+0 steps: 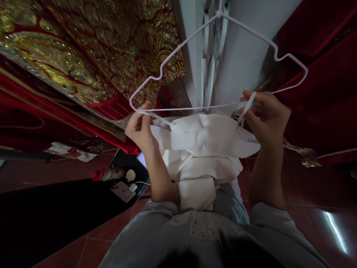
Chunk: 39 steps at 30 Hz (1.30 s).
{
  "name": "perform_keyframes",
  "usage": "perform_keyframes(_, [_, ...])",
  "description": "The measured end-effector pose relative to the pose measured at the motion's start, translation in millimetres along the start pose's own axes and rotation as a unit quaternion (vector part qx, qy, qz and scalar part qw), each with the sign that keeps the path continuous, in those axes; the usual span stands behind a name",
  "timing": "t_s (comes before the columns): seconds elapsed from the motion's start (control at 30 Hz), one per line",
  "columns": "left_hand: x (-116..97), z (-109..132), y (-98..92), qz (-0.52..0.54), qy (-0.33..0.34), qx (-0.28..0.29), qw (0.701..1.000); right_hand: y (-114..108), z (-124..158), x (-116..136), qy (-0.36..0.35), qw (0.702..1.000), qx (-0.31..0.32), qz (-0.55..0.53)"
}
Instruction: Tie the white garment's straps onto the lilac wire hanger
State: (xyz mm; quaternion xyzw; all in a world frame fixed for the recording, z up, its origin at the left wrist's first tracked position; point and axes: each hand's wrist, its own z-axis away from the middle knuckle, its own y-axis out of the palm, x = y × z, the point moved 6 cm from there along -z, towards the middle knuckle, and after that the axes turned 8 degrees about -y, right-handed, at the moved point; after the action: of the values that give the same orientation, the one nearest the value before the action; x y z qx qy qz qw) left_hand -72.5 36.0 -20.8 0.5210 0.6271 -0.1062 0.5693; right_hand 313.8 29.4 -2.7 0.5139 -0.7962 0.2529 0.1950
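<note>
A pale pink wire hanger (pixel 192 37) hangs in front of me with its long lower bar level with my hands. Below the bar, a white garment (pixel 206 137) falls in folds toward my lap. My left hand (pixel 142 124) pinches a thin white strap (pixel 160 118) of the garment at the hanger's lower left corner. On the other side, my right hand (pixel 262 111) has its fingers closed on a second white strap (pixel 248 106), which crosses close to the lower bar. Whether either strap is looped over the hanger, I cannot tell.
Red garments with gold sequins (pixel 134 41) hang at the left, and dark red cloth (pixel 323 82) hangs at the right. White metal framework (pixel 208 63) stands behind the hanger. A black table (pixel 67 201) at the left bears a phone (pixel 122 190) and a red-capped bottle (pixel 108 174).
</note>
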Motion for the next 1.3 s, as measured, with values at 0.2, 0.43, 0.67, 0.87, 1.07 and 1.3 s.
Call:
perform_keyframes(0.2, [-17.2,-38.8,-8.6,0.029,0.061,0.092,0.993,4.5,3.4,-2.2,0.004,1.0,0.016,-0.019])
perform_keyframes(0.43, [-49.0,-49.8,54.1,-0.178,0.042,0.294,0.938,2.9,12.6,-14.4,0.019,0.999,0.038,0.009])
perform_keyframes(0.67, [-76.7,-47.1,80.2,-0.219,0.061,0.313,0.922,9.8,11.4,-9.0,0.03,0.999,0.036,0.001])
perform_keyframes(0.87, [-41.3,-48.0,49.8,-0.087,0.01,0.172,0.981,11.0,11.6,0.4,0.037,0.999,0.026,-0.005])
perform_keyframes(1.07, [21.9,-12.4,21.3,0.094,-0.216,0.155,0.959,11.4,8.2,6.4,0.005,0.999,0.004,0.041])
perform_keyframes(1.3, [14.1,-9.4,25.9,0.094,-0.146,0.132,0.976,-62.0,-3.0,-38.9,-0.105,0.953,-0.272,0.087])
